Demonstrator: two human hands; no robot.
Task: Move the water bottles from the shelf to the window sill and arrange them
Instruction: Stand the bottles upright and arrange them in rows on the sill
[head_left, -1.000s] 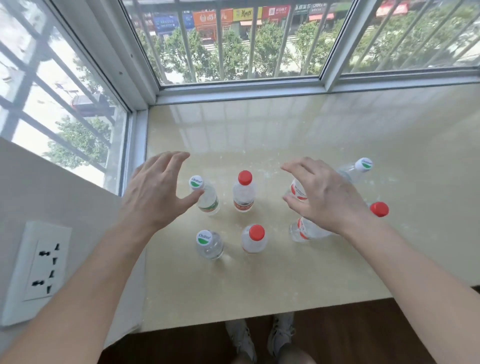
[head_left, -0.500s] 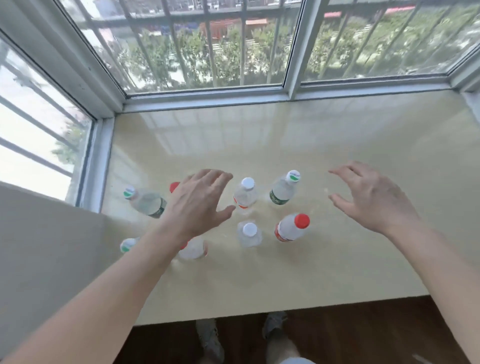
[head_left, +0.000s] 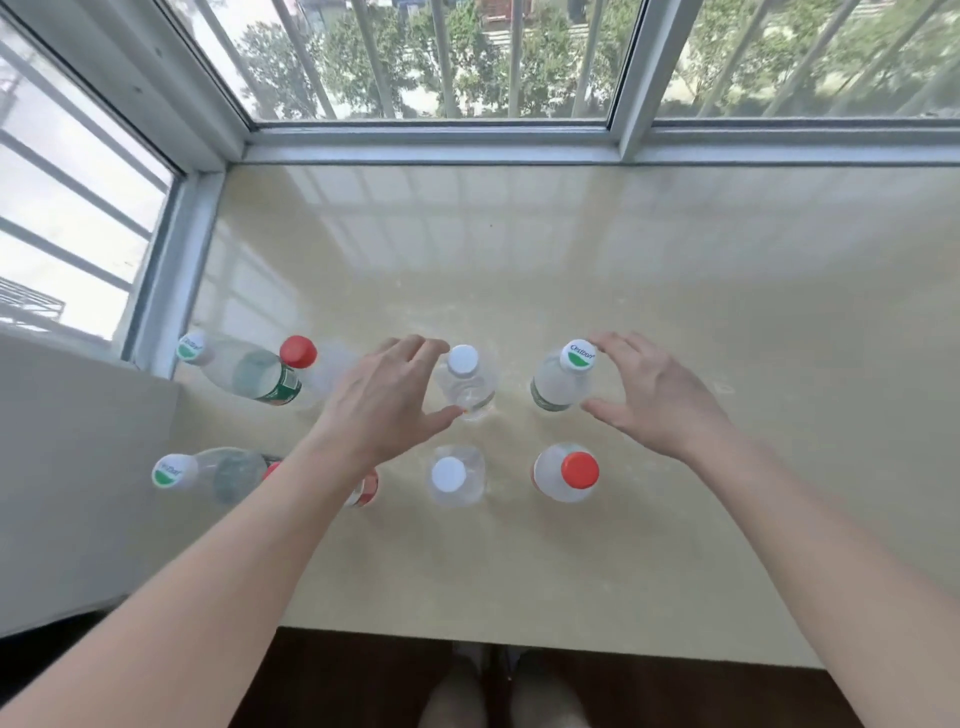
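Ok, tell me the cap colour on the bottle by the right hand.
White with green, head view.

Barred windows (head_left: 431, 57), trees (head_left: 363, 57) outside, dark floor (head_left: 363, 680) below.

Bottles (head_left: 464, 382) on sill (head_left: 675, 312), two rows, window (head_left: 467, 57) behind

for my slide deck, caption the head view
Both open hands, left and right, hover over eight water bottles on the sill.
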